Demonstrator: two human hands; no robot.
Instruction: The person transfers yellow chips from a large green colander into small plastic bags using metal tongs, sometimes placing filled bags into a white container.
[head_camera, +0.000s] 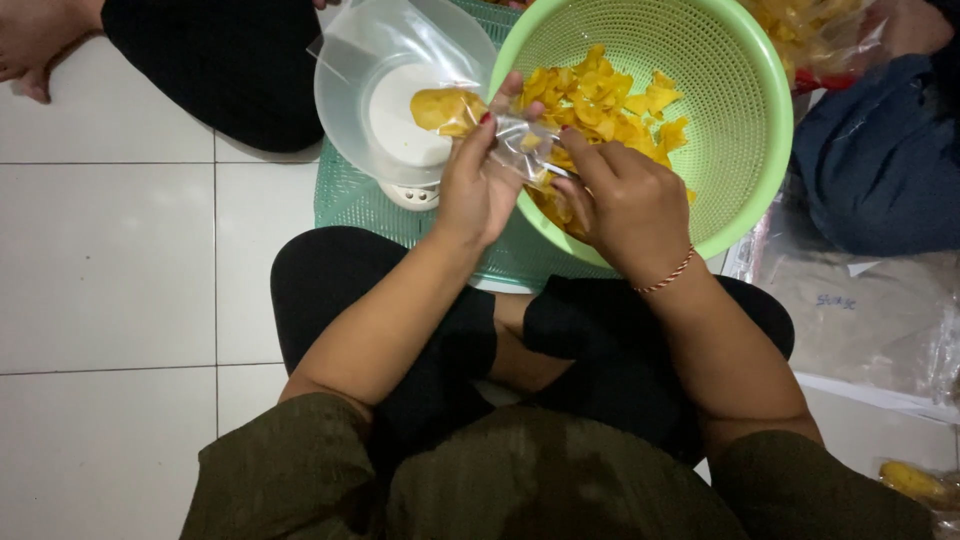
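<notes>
Over the green colander (745, 140), a small clear bag (525, 145) is held open by the left hand (478, 185) and right hand (625, 205); yellow chips (600, 100) could be spilled if the thin film slipped.

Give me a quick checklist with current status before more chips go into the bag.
1. Left hand gripping clear plastic bag: ok.
2. Right hand at the bag's other side: ok.
3. Bag mouth open wide: cannot tell.
4. Yellow chips left in green colander: ok.
5. Kitchen scale beside the colander, bowl holding a chip packet: ok.
6. Scale reading visible: not ok.
</notes>
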